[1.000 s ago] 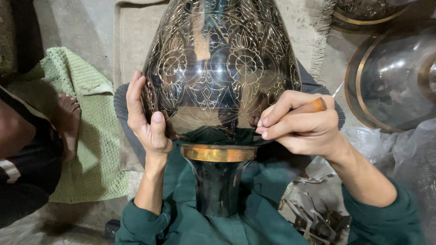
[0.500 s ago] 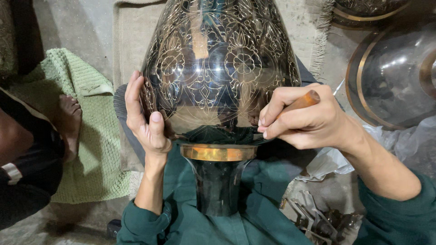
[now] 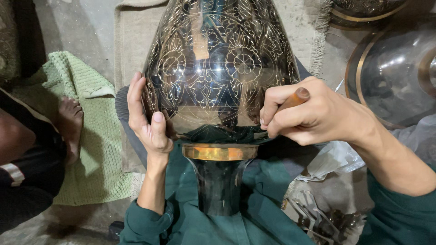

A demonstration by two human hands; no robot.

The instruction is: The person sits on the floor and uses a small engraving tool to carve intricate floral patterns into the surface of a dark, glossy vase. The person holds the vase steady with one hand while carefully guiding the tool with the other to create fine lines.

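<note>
A large dark metal vase (image 3: 218, 68) with fine engraved floral patterns lies in my lap, its brass band (image 3: 220, 152) and dark neck pointing toward me. My left hand (image 3: 147, 118) is pressed flat against the vase's left side, thumb up, steadying it. My right hand (image 3: 309, 113) grips a wooden-handled engraving tool (image 3: 295, 97), its tip hidden against the lower right of the vase body. Both my sleeves are dark green.
A green towel (image 3: 86, 136) lies on the floor at left, with another person's bare foot (image 3: 70, 122) and dark-clad leg on it. Other dark brass-rimmed vessels (image 3: 395, 72) stand at right. Small metal tools (image 3: 318, 218) lie near my right elbow, beside crumpled plastic (image 3: 336, 159).
My right hand has shifted slightly with the tool along the vase's lower edge. The left hand and vase have stayed in place.
</note>
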